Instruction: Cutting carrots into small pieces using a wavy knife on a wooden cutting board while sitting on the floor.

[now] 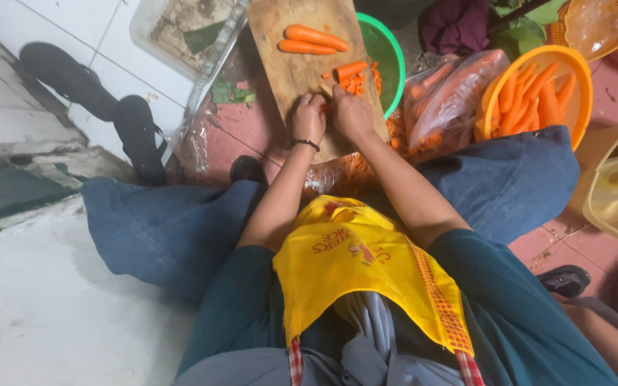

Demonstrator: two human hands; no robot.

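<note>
Both hands are being kept curled on the board [291, 71]. A carrot piece [325, 107] is being pinched between the left hand [309, 118] and right hand [352, 114]; any knife is hidden.

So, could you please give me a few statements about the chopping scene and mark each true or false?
1. Both hands, left hand and right hand, rest on the wooden cutting board. True.
2. Two whole carrots lie at the board's far end. True.
3. The basket of carrots is blue. False: it is orange.
4. The bowl beside the board is red. False: it is green.
5. The left wrist is bare. False: it wears a dark band.
</note>
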